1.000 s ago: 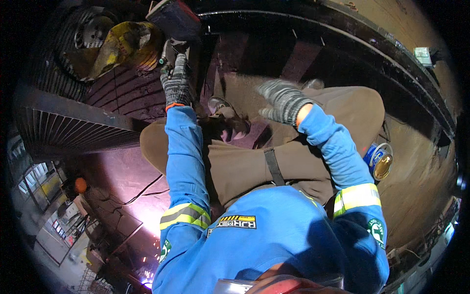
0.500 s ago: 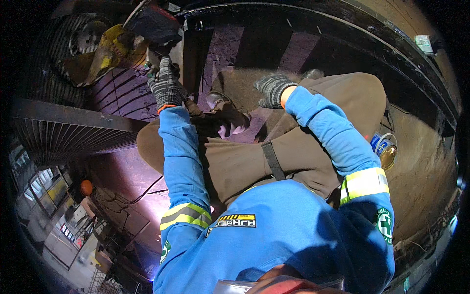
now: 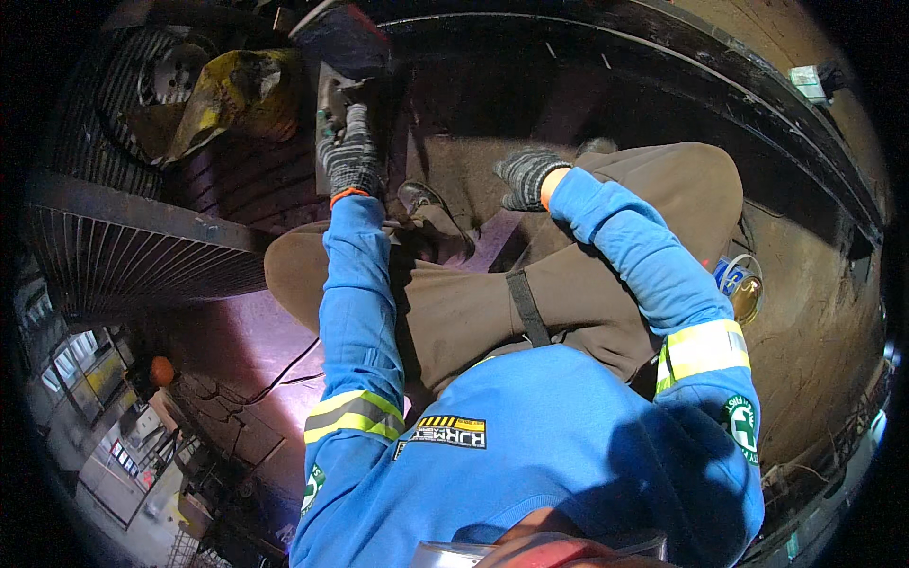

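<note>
My left hand (image 3: 352, 159), in a grey knitted glove with an orange cuff, is raised at the upper left. Its fingers are closed round the grip of a dark shield-like panel (image 3: 343, 45) with a reddish edge. Part of the grip is hidden by the glove. A narrow grey metal piece (image 3: 328, 78) shows just behind that hand. Over my right thigh (image 3: 663, 185) hovers or rests my right hand (image 3: 530, 180), gloved alike. Its fingers point left, loosely extended, and nothing shows in them. Left of the panel lies a stained yellow cloth-like piece (image 3: 251, 95).
A ribbed metal part (image 3: 142, 256) juts in from the left toward my knee. A long dark steel edge (image 3: 739, 95) curves across the far side. At my right stands a small can with a wire handle (image 3: 743, 289). A boot (image 3: 421, 197) shows between my legs.
My left hand has moved to the right, and the dark panel with it. The purple light on the surfaces beyond has dimmed. My right hand stays almost in place.
</note>
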`<state>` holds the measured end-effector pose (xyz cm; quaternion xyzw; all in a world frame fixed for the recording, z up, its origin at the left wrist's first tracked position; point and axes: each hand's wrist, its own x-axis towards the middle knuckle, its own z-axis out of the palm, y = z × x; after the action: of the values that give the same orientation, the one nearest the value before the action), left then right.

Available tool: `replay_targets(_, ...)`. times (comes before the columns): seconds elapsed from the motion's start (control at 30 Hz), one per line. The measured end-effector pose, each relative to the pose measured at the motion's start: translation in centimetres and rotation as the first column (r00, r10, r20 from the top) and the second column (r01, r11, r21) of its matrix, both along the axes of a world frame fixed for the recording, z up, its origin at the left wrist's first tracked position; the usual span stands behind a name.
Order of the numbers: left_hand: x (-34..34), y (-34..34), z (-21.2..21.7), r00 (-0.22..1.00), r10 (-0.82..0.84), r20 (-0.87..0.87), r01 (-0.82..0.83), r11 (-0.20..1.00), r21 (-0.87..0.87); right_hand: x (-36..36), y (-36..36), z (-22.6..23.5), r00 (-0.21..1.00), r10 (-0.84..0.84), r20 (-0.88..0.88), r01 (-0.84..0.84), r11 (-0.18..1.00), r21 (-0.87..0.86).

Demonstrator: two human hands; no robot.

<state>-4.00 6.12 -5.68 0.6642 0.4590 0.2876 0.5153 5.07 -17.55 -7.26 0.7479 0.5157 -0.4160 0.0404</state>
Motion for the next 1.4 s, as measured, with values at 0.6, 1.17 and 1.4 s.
replay_targets(0.6,2.1,-13.9,5.3,0.637,-0.718,-0.281,0.767,0.556,0.320,-2.0,-4.5,-5.0,0.997,0.082,-0.008,-0.082,0.995,0.063)
replay_targets(1.17,-1.3,0.1,-0.2,0.962,0.116,-0.249,-0.027,0.942,0.335,-2.5,-1.2,-0.6,0.995,0.101,0.010,-0.101,0.995,-0.002)
replay_targets(1.4,-1.6,1.0,1.8,0.958,0.281,0.061,-0.278,0.959,-0.053,-2.5,-1.2,0.3,0.995,0.095,0.017,-0.095,0.995,-0.039)
